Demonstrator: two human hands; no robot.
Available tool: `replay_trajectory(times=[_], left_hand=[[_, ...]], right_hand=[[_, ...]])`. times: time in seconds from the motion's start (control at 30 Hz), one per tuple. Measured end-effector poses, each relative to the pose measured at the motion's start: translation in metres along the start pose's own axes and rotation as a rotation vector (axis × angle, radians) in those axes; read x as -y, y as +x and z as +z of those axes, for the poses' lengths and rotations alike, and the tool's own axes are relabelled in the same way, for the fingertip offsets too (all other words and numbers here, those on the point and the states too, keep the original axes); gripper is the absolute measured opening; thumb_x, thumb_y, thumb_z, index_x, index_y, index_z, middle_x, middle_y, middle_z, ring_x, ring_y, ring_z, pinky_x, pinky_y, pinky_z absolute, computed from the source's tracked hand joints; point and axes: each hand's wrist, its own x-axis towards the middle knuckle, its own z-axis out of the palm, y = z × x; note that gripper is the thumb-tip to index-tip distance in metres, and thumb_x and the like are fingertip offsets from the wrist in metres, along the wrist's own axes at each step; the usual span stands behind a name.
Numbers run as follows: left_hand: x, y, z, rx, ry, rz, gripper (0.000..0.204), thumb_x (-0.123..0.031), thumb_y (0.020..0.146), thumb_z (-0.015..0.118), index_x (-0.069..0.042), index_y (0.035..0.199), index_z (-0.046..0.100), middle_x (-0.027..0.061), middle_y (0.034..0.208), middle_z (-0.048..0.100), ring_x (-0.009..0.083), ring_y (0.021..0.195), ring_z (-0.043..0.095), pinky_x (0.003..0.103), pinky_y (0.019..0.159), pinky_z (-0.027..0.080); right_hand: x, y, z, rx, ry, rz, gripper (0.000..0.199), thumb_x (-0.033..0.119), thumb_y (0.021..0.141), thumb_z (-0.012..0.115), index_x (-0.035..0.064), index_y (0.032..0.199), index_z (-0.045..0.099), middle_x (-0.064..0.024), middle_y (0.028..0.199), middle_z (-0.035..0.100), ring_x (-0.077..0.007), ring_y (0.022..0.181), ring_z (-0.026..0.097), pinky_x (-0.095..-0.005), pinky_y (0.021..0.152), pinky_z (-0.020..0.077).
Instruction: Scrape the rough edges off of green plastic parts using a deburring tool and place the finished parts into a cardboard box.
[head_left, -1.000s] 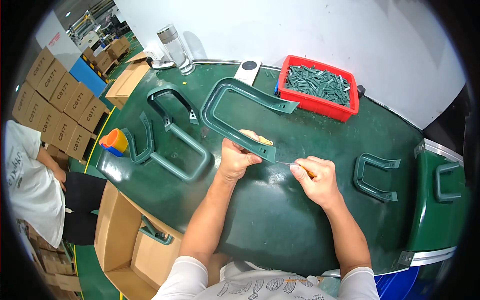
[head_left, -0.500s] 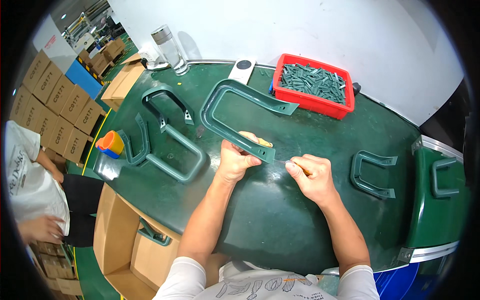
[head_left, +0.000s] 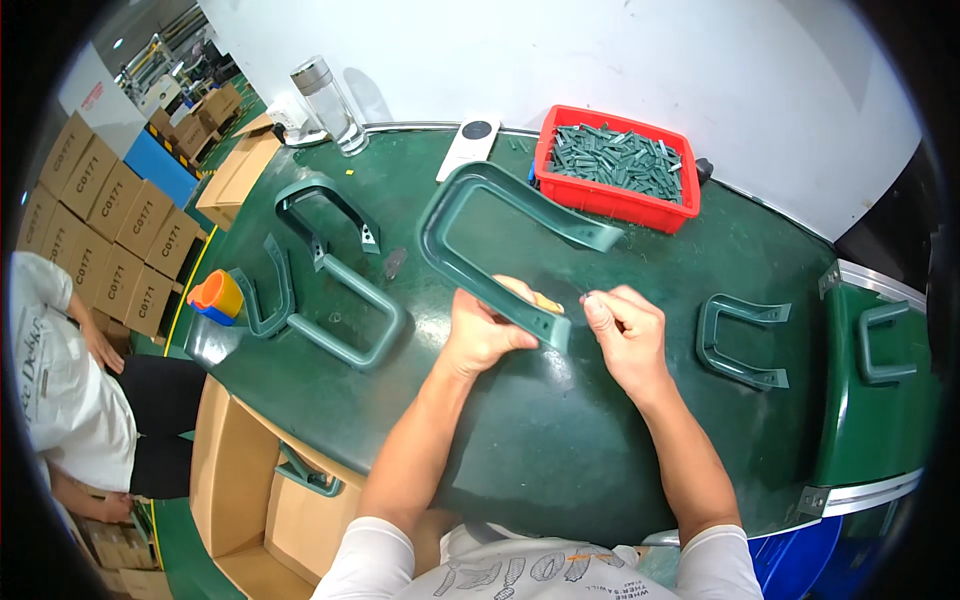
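Note:
My left hand (head_left: 480, 335) is closed round one leg of a green U-shaped plastic handle (head_left: 440, 240), near its end with small holes. The channelled inner side of the handle faces up, and its bend points left. Something yellow (head_left: 545, 302) shows at my left fingertips. Just right of the handle's end, my right hand (head_left: 628, 330) is pinched closed, apart from the handle. Its slim tool is almost wholly hidden by the fingers now; the earlier frame shows an orange grip and thin metal shaft.
More green handles (head_left: 365, 300) lie left on the table (head_left: 560, 450), others right. A red bin (head_left: 620, 207) of small green strips, a white device (head_left: 468, 150) and a glass bottle (head_left: 335, 115) stand behind. An orange-and-blue cup (head_left: 218, 296), an open carton (head_left: 235, 480) and another person (head_left: 80, 390) are left.
My right hand has moved slightly up and turned, drawing the tool off the handle's end. The held handle has shifted right and tilted. The person at left has moved their arms.

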Motion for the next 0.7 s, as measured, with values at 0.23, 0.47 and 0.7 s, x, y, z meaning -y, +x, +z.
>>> replay_trajectory(times=[0.23,0.47,0.7], left_hand=[[-0.007,0.002,-0.015,-0.027,-0.048,0.035,0.046,-0.009,0.055,0.086,-0.002,0.093,0.06,0.0158,0.089,0.066,0.0253,0.085,0.066,0.035,0.073,0.054],[-0.004,0.003,-0.014,0.019,-0.051,0.049,0.046,-0.01,0.055,0.086,-0.002,0.092,0.06,0.0153,0.088,0.066,0.0259,0.086,0.065,0.035,0.073,0.054],[-0.004,0.003,-0.015,-0.004,-0.038,0.058,0.049,-0.014,0.056,0.086,-0.003,0.095,0.059,0.016,0.089,0.066,0.025,0.085,0.066,0.035,0.074,0.054]], right_hand=[[0.014,0.002,-0.017,0.468,0.352,0.405,0.036,0.029,0.091,0.056,-0.0008,0.073,0.066,-0.0019,0.052,0.054,-0.0071,0.043,0.049,-0.023,0.041,0.0372],[0.009,0.001,-0.016,0.548,0.25,0.377,0.041,0.033,0.089,0.057,0.0008,0.065,0.063,-0.0024,0.046,0.051,-0.0072,0.039,0.047,-0.0238,0.039,0.0354],[0.011,-0.001,-0.012,0.566,0.232,0.339,0.043,0.035,0.089,0.058,0.0016,0.063,0.063,-0.0014,0.044,0.048,-0.0072,0.04,0.045,-0.0252,0.04,0.0351]])
